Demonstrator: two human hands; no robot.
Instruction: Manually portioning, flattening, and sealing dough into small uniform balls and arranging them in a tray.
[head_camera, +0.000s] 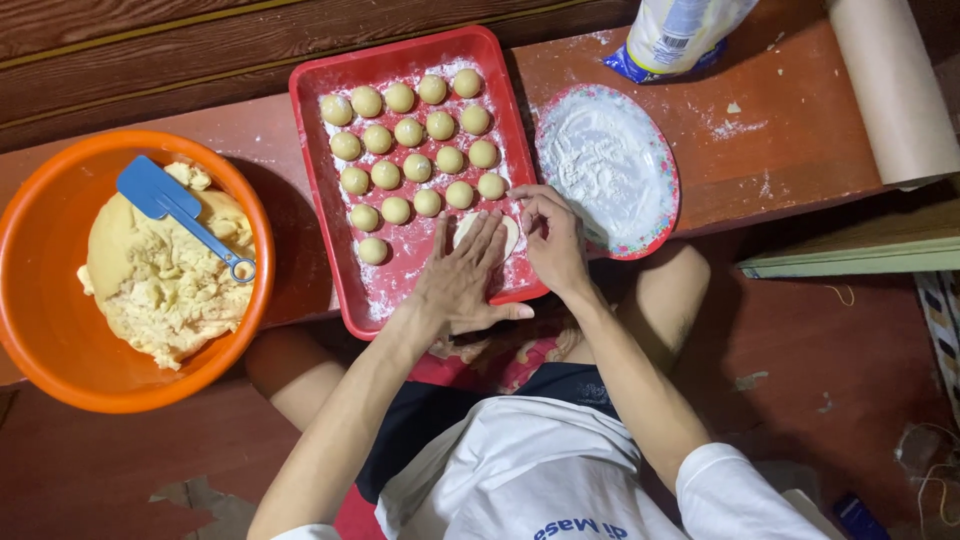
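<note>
Head view. Left hand (462, 275) laid flat, fingers spread, pressing a dough piece (510, 235) on the floured floor of the red tray (318, 180); grip open. Right hand (553, 240) curled at the piece's right edge, steadying it; grip loosely closed on the dough rim. Rows of dough balls (415, 165) just beyond. Flour plate (665, 215) right, orange bowl (30, 330) with blue spatula (160, 195) left, on the counter (790, 140). Nothing blocking.

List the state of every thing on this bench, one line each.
Red tray: floured, rows of dough balls.
Dough piece: flattened under both hands.
Left hand: flat on it.
Right hand: pinching its edge.
Orange bowl: holds dough, blue scraper.
Plate: covered with flour.
Paper roll: rolled up.
</note>
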